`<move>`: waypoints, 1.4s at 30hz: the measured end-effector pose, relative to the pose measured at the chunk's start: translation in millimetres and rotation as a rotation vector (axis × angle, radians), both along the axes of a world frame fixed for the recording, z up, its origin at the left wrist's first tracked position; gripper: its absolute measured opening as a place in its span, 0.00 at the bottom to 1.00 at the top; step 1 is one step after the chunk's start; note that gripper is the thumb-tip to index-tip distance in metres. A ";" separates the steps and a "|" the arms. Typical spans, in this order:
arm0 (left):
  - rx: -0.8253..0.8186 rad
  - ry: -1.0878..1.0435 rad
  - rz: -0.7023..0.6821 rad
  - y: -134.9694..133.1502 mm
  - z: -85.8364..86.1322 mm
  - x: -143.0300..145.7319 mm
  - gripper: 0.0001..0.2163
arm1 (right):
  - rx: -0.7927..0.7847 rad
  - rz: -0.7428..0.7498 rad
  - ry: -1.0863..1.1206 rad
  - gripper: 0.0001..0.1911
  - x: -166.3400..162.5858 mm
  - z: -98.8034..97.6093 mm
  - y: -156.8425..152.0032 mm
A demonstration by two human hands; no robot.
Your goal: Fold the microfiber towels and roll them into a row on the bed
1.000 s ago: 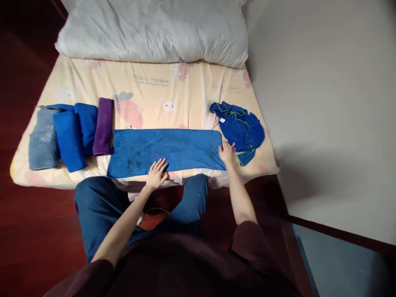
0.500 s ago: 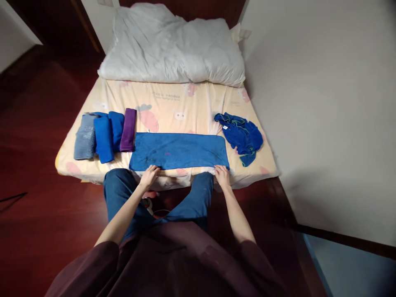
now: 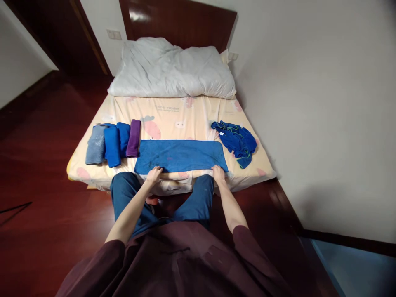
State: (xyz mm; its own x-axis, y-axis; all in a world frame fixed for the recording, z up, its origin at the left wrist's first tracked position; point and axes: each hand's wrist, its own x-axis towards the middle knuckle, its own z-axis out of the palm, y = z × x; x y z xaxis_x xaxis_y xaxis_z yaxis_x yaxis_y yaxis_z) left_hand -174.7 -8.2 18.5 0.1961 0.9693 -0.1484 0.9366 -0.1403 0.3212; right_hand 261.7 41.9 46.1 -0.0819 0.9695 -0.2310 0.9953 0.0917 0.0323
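A long blue towel (image 3: 181,155) lies flat across the near part of the bed (image 3: 173,113). My left hand (image 3: 154,175) rests on the towel's near edge left of its middle, fingers curled over the hem. At the near right corner, my right hand (image 3: 218,173) also has its fingers closed on the edge. Both forearms reach out over my knees in blue trousers.
Left of the towel lie folded towels: a grey one (image 3: 95,144), two blue ones (image 3: 112,146) and a purple one (image 3: 134,132). A crumpled blue cloth (image 3: 236,140) sits to the right. A white quilt (image 3: 173,68) is bunched at the headboard. A wall runs along the bed's right side.
Both hands slid from the towel's surface back to its near edge and closed on it. The camera pulled back and tilted up, showing more of the room.
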 end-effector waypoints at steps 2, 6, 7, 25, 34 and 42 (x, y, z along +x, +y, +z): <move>-0.001 -0.006 0.025 -2.7 -0.1 0.1 0.13 | -0.019 -0.004 -0.023 0.22 -2.2 2.8 4.9; -0.013 -0.018 0.079 -7.1 -0.8 -1.4 0.15 | -0.035 0.010 -0.053 0.21 -3.1 4.1 11.9; -0.016 -0.021 0.092 -7.6 -0.6 -1.9 0.16 | -0.032 0.015 -0.058 0.22 -2.6 3.6 12.5; -0.045 -0.120 0.147 -8.2 -1.8 2.4 0.17 | 0.016 0.041 -0.120 0.21 7.8 -2.5 6.5; -0.026 -0.145 0.151 -7.7 -6.7 -1.4 0.16 | 0.037 0.060 -0.081 0.21 3.1 -7.9 10.2; -0.009 -0.132 0.121 -4.2 -8.2 -6.0 0.15 | 0.041 0.043 -0.063 0.21 1.5 -4.8 13.4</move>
State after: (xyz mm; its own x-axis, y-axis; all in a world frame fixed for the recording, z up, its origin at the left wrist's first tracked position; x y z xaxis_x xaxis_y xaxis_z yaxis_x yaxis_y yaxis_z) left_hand -180.7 -12.4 10.2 0.0962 0.9858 -0.1375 0.8962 -0.0257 0.4428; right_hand 263.2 55.3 41.3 -0.1101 0.9742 -0.1971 0.9863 0.1315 0.0992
